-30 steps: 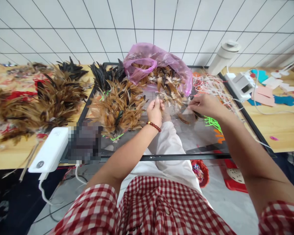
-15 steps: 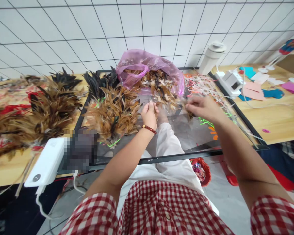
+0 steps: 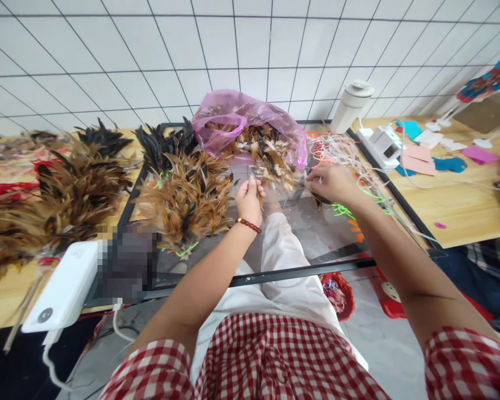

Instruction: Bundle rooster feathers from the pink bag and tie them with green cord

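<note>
My left hand [image 3: 250, 201], with a beaded bracelet on its wrist, is closed in a pinch over the middle of the glass tabletop [image 3: 287, 244]. Pale quill ends poke up past its thumb, and a bit of brown feather shows under the fingers. To the right, my right hand [image 3: 335, 184] is also pinched, with a dark brown feather [image 3: 318, 200] hanging below its fingertips. Loose brown feathers [image 3: 275, 161] spill from a pink plastic bag [image 3: 229, 125] just beyond both hands. Left of my left hand lies a pile of feather bunches [image 3: 191, 200], some tied with green string.
More feather bunches [image 3: 70, 194] cover the wooden table on the left, near a white power bank [image 3: 64, 286]. At the right are tangled pale strings [image 3: 337, 150], a white bottle [image 3: 352, 106], a power strip [image 3: 381, 147] and coloured paper pieces [image 3: 419, 158]. A red basket [image 3: 345, 297] stands below.
The whole view has shifted slightly, so things sit a little further left and lower. Both hands keep their pinch, and their places over the tabletop are nearly the same.
</note>
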`<state>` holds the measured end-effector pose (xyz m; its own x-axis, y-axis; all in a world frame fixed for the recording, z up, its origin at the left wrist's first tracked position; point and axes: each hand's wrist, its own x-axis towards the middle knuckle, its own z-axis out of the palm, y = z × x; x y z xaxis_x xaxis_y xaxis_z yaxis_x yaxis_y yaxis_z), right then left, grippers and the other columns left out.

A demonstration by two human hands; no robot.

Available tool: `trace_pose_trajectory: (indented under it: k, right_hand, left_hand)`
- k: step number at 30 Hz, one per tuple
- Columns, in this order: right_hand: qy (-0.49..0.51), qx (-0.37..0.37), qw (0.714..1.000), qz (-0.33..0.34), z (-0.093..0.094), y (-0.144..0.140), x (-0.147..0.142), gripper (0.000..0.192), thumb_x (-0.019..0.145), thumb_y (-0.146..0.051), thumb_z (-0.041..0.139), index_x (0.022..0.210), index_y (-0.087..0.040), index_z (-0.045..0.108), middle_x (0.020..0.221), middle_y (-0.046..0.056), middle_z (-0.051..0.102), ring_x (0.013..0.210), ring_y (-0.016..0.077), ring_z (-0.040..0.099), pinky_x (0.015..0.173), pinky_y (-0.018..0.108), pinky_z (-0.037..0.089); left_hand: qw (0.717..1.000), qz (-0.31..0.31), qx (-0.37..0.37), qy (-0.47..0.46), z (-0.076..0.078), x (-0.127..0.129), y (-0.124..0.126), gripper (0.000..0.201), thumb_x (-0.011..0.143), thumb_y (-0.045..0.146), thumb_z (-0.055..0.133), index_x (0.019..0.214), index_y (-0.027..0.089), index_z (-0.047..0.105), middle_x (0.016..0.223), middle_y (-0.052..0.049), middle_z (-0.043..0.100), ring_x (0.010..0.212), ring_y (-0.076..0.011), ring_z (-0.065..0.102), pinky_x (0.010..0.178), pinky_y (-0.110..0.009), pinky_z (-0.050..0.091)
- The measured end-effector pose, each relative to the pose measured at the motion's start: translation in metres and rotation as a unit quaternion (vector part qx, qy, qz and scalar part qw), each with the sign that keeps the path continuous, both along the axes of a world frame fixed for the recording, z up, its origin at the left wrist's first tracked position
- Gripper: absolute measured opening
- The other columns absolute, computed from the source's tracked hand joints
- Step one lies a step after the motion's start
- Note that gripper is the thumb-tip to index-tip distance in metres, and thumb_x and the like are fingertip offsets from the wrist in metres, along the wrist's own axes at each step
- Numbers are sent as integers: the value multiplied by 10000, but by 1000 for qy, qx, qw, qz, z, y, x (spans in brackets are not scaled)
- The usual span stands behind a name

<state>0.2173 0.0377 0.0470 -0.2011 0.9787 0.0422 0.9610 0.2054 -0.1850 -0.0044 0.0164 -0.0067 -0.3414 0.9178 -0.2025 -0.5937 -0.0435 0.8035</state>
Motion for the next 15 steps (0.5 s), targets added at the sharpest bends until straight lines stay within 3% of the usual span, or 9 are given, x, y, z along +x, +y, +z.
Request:
trace_pose_trajectory:
  k: [2, 4, 6, 9, 15]
  right_hand:
    - [-62, -63, 996, 13, -1, 2, -5, 270, 815, -289, 639, 1020, -223, 802, 1067, 98, 794, 966, 267, 711, 761, 327, 487]
    - [-110, -87, 990, -33, -2, 4, -2, 285, 800, -273, 647, 1036, -221, 799, 1069, 110, 793, 976, 280, 715, 737, 324, 482]
    - [-124, -62, 988, -73, 0, 8, 4, 311, 798, -254, 631, 1060, -231, 796, 1092, 103, 792, 1002, 282, 715, 748, 322, 488]
    - [-95, -45, 992, -73, 3, 17, 6, 304, 810, -286, 623, 1052, -251, 802, 1106, 81, 796, 1011, 278, 712, 766, 325, 502]
    - [-31, -14, 991, -127, 2, 44, -22, 336, 892, -306, 533, 1041, -190, 811, 1092, 150, 791, 1026, 297, 716, 789, 350, 509]
  left_hand:
    - [1000, 1, -4, 3, 0, 0, 0, 315, 887, 357, 740, 686, 167, 590, 541, 65, 542, 454, -31, 490, 507, -168, 413]
    - [1000, 0, -2, 5, 0, 1, 0, 315, 890, 352, 737, 681, 166, 591, 540, 64, 544, 455, -32, 491, 505, -169, 413]
    - [1000, -4, 0, 7, -1, 1, 0, 317, 889, 352, 739, 678, 166, 592, 538, 64, 543, 453, -33, 491, 506, -171, 414]
    - [1000, -6, -3, 12, -1, 1, 0, 326, 886, 374, 742, 683, 167, 595, 537, 67, 537, 454, -31, 491, 511, -170, 414]
    - [1000, -6, 2, 8, -2, 0, 1, 307, 895, 347, 734, 689, 162, 602, 554, 60, 549, 461, -36, 499, 524, -181, 418]
